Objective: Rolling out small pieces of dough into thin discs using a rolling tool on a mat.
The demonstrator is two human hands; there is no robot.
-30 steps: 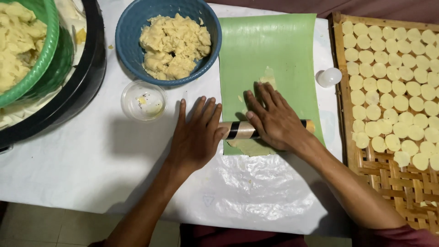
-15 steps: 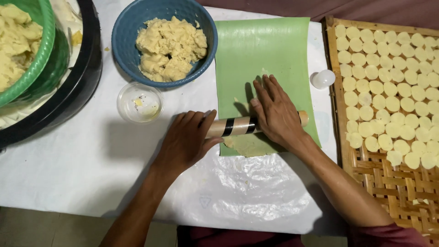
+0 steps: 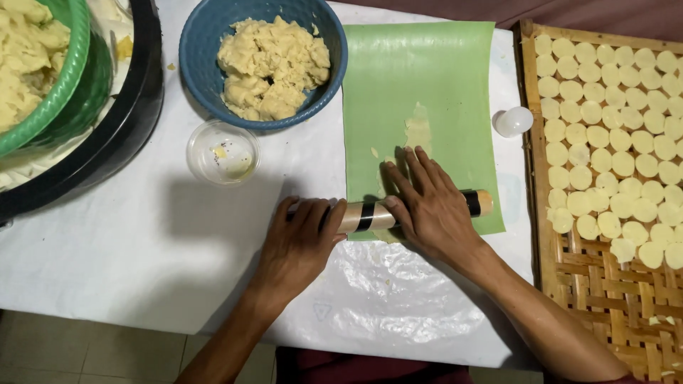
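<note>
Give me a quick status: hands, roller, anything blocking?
Left hand and right hand flat on rolling pin. Pin lies across green sheet, near edge. Nothing blocking.

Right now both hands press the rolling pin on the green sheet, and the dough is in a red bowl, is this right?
Not quite: the bowl holding the dough is blue, as the head view shows. Both hands, left hand and right hand, do press the rolling pin on the green sheet.

Both hands (image 3: 302,238) (image 3: 430,206) flat, palms down, side by side
</note>
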